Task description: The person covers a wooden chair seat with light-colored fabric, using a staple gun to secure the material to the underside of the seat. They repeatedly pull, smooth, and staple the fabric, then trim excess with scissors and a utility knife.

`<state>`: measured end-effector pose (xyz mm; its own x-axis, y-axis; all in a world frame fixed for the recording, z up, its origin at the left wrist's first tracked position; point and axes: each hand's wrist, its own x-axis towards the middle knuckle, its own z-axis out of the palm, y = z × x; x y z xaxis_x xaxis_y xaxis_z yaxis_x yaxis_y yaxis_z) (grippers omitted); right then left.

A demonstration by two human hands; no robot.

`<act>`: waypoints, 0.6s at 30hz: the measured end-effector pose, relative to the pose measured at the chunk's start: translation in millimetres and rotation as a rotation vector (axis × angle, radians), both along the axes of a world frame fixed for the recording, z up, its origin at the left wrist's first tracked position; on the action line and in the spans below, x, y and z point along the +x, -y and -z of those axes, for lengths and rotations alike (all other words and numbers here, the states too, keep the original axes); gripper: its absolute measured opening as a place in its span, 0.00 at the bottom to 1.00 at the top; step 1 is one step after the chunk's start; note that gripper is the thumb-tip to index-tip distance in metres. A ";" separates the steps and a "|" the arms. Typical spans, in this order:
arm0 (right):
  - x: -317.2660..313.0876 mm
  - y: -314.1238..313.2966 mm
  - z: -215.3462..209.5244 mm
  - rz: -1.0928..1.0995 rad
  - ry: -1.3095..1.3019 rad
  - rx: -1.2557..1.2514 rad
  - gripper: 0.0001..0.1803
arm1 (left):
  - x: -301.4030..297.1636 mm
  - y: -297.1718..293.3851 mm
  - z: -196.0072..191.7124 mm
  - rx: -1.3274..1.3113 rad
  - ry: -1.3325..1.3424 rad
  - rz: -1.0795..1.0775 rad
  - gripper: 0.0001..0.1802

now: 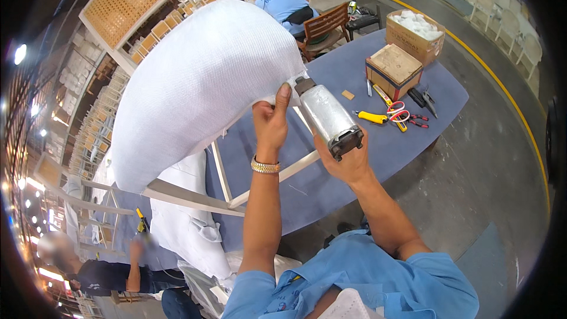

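A chair part padded in white woven fabric [201,77] fills the left and middle of the view, joined to a pale wooden frame [195,196]. My left hand [270,123], with a gold bracelet at its wrist, grips the fabric's lower right edge, thumb up and fingers curled under. My right hand [349,156] is wrapped round a silver staple gun [326,112]. The gun's dark nose touches or nearly touches the fabric edge just right of my left thumb. Its handle and trigger are hidden.
On the blue-covered table [331,195] lie a yellow-handled tool [372,117], red-handled scissors [398,112], a yellow cutter [384,95] and pliers [429,103]. Two boxes [394,71] [416,35] stand beyond. White cloth [186,218] hangs nearby. A co-worker [118,272] is lower left, another [286,3] behind.
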<state>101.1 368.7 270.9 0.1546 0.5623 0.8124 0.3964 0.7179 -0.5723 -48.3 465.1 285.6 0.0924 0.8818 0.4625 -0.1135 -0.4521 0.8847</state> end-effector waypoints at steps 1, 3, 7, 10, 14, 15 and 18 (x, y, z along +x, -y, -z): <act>0.4 1.4 -2.5 -0.031 -0.047 -0.080 0.24 | 0.9 -0.9 1.9 0.000 0.028 0.012 0.22; -0.3 -3.7 3.9 -0.035 -0.054 -0.061 0.25 | 1.1 -1.9 4.1 -0.018 0.032 0.002 0.22; -2.3 -9.5 7.1 -0.024 -0.077 -0.086 0.26 | 1.3 -0.8 2.6 -0.050 0.053 0.033 0.21; -2.1 -10.7 7.3 -0.044 -0.104 -0.051 0.28 | 5.2 1.9 1.1 -0.042 0.117 0.045 0.21; -0.6 -6.0 -0.2 -0.090 -0.131 -0.080 0.24 | 7.3 3.6 0.3 -0.053 0.143 0.008 0.20; -1.4 -4.4 -5.7 -0.094 -0.143 -0.078 0.21 | 2.5 2.0 3.5 -0.063 0.109 -0.004 0.20; -5.6 -8.9 -4.7 -0.050 -0.123 -0.009 0.17 | 0.4 -0.2 6.2 -0.068 0.065 -0.035 0.20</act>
